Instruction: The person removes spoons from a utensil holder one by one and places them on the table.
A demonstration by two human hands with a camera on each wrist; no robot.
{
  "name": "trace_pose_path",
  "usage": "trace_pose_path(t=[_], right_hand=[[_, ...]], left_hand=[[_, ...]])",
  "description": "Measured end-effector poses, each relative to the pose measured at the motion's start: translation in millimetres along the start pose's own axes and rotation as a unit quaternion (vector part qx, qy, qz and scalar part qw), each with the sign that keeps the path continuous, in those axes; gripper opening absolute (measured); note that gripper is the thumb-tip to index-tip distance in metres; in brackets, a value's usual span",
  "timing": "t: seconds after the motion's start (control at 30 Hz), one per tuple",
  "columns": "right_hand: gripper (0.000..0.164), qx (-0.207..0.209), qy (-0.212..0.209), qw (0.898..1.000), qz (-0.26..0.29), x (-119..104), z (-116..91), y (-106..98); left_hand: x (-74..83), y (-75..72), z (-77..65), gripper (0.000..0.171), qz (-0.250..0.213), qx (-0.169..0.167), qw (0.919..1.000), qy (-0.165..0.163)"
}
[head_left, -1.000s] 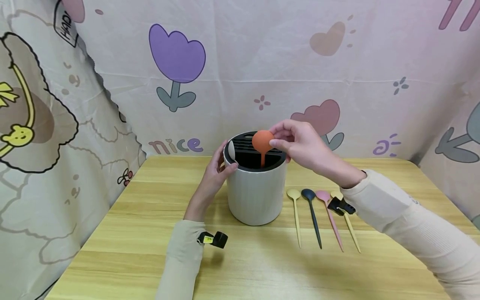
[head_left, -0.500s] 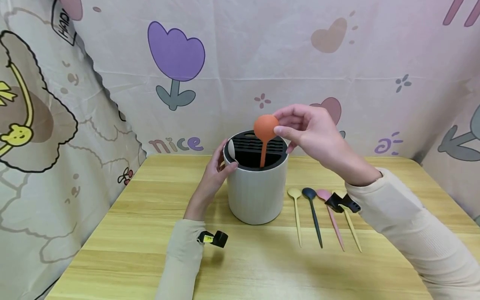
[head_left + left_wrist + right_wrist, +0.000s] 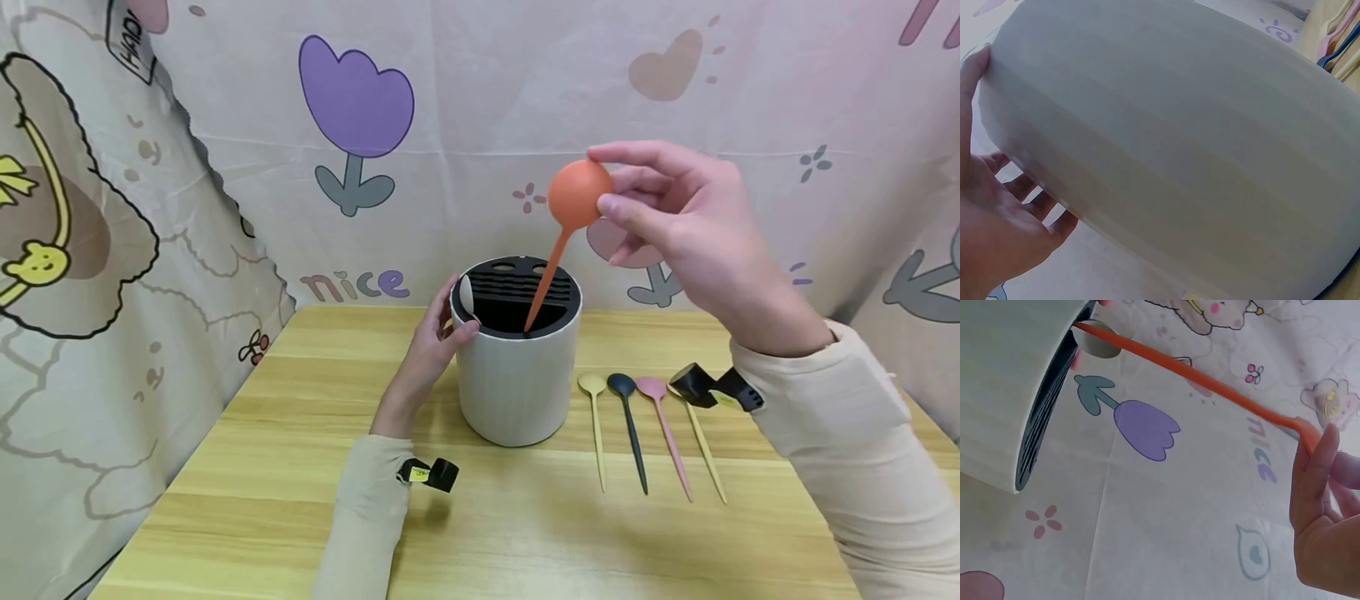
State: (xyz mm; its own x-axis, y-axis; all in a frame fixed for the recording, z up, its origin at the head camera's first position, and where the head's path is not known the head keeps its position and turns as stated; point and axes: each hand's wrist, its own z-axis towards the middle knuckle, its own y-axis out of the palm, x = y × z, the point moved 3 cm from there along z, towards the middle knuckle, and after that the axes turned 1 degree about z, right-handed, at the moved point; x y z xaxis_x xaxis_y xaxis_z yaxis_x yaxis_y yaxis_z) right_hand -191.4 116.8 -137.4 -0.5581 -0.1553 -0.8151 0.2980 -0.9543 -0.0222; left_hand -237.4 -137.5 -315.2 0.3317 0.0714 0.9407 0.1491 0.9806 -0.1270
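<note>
An orange spoon (image 3: pixel 579 195) is pinched by its bowl between the thumb and fingers of my right hand (image 3: pixel 686 218). Its handle slants down to the front rim of a white round utensil holder (image 3: pixel 517 392) with a black slotted top. The handle's tip is at the opening, seen also in the right wrist view. My left hand (image 3: pixel 427 354) grips the holder's left side, thumb at the rim and fingers behind. In the left wrist view the holder's wall (image 3: pixel 1166 137) fills most of the picture. A white spoon (image 3: pixel 467 295) stands in the holder by the left thumb.
Right of the holder several spoons lie in a row on the wooden table (image 3: pixel 300 500): a yellow spoon (image 3: pixel 592 385), a dark blue spoon (image 3: pixel 622 385), a pink spoon (image 3: pixel 652 389) and another yellow one partly behind the right wrist camera. A patterned cloth (image 3: pixel 480 75) hangs behind.
My right hand has risen and moved right, drawing the orange spoon up until most of its handle is out of the holder. The left hand keeps its grip on the holder.
</note>
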Motion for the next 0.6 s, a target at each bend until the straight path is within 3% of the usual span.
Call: trace_pose_path(t=[0.2, 0.43, 0.6], right_hand=[[0.037, 0.031, 0.015, 0.999, 0.043, -2, 4, -12], [0.040, 0.025, 0.057, 0.996, 0.057, 11, 2, -13], [0.048, 0.009, 0.088, 0.996, -0.005, 26, -4, -10]], left_hand=[[1.2, -1.3, 1.0, 0.078, 0.000, 0.006, 1.0000, -0.004], [-0.2, 0.6, 2.0, 0.079, 0.002, 0.000, 1.0000, -0.006], [-0.2, 1.0, 1.1, 0.077, 0.001, 0.001, 0.9999, -0.011]])
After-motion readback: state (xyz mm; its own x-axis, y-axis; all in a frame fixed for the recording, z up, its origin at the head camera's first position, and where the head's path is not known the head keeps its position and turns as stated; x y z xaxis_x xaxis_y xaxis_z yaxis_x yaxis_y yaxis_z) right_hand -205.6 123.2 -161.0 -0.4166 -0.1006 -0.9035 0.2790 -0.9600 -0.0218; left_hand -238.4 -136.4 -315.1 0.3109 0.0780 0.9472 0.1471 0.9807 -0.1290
